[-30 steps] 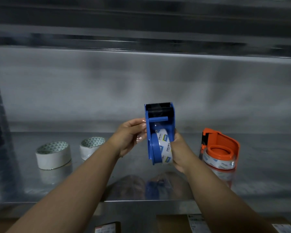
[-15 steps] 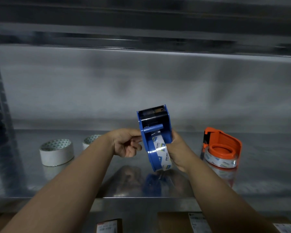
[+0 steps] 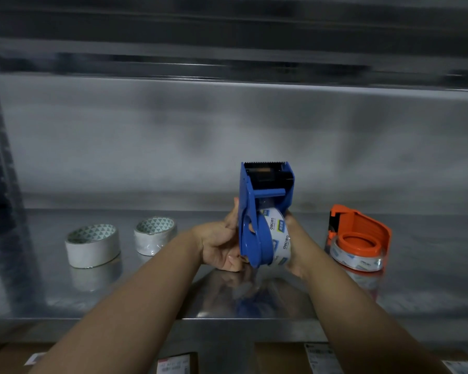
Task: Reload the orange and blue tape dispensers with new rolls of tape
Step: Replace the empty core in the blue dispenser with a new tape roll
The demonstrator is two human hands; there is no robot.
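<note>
On the shelf (image 3: 430,279) at left, a white roll (image 3: 92,247) and a second white roll (image 3: 154,236) stand near each other, spares I'd guess. Centre: the left hand (image 3: 218,245) grips the blue dispenser (image 3: 247,201), held upright above the shelf, toothed blade on top, a clear tape roll (image 3: 277,236) seated inside; the right hand (image 3: 295,261) clasps the other side, steadying it. Rightmost, the orange dispenser (image 3: 362,225) lies flat, tape round its hub.

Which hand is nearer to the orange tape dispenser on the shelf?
Right. The right hand is just left of the orange dispenser; the left hand is farther left, beyond the blue dispenser.
</note>
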